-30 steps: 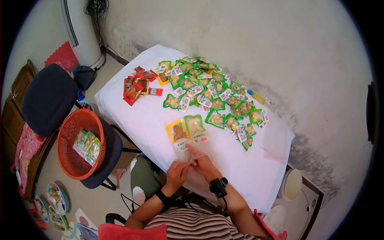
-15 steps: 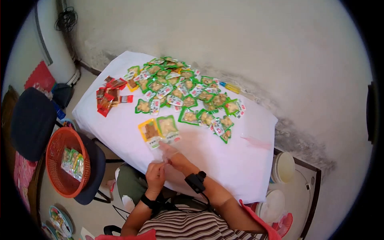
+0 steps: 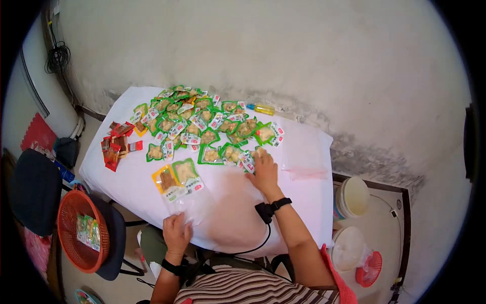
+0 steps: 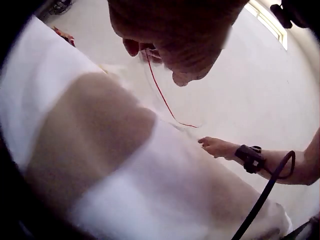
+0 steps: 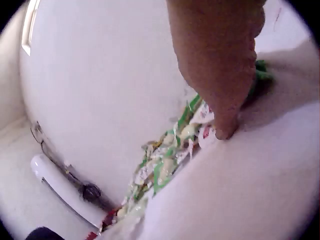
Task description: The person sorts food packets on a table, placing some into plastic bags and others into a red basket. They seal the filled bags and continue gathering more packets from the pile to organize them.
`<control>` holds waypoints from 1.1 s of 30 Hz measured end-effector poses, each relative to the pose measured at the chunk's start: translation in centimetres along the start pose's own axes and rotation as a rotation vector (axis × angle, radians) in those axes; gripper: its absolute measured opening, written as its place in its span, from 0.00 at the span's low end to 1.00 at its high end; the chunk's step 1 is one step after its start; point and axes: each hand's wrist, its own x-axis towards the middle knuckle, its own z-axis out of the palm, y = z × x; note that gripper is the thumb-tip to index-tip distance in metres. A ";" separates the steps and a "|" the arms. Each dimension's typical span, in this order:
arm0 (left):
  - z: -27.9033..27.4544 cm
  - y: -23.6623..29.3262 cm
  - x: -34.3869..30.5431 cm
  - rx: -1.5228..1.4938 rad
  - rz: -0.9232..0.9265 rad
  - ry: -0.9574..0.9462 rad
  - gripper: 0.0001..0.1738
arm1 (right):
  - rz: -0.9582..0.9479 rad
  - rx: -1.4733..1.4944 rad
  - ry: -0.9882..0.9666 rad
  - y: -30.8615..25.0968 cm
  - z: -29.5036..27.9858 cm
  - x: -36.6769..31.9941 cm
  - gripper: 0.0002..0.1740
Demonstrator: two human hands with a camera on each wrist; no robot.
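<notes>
My left hand (image 3: 176, 234) pinches the near edge of a clear plastic bag (image 3: 195, 209) at the front of the table. In the left wrist view a thin red line (image 4: 164, 97) runs along the film from its fingers. Inside the bag's far end, a yellow-edged snack packet (image 3: 166, 181) and a green-edged one (image 3: 186, 172) lie side by side. My right hand (image 3: 266, 175) reaches over the near right end of a pile of green-edged snack packets (image 3: 210, 137). Its fingers cover part of a packet there, and the thumb points down beside a white label (image 5: 206, 134).
Small red packets (image 3: 115, 147) lie left of the pile. A yellow bottle-like item (image 3: 263, 109) lies by the wall. Flat clear film (image 3: 306, 173) is at right on the white-covered table (image 3: 304, 223). An orange basket (image 3: 104, 238) with packets stands on a chair at left.
My right hand has left the bag and moved forward and right to the packet pile. My left hand stays at the bag's edge. The head view has shifted.
</notes>
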 end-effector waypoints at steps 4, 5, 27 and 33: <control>0.2 0.2 0.9 0.026 0.016 -0.115 0.21 | -0.142 -0.160 -0.090 0.8 3.3 1.3 0.38; 0.0 0.1 0.9 0.064 -0.005 -0.117 0.21 | -0.133 -0.156 -0.137 1.0 4.4 1.4 0.39; 1.3 3.1 1.9 -0.092 -0.028 -0.197 0.05 | 0.544 1.278 -0.091 3.6 -4.9 -2.4 0.13; 1.1 4.2 3.7 -0.194 -0.106 -0.172 0.04 | 0.929 1.901 -0.561 -2.0 -5.5 -13.1 0.20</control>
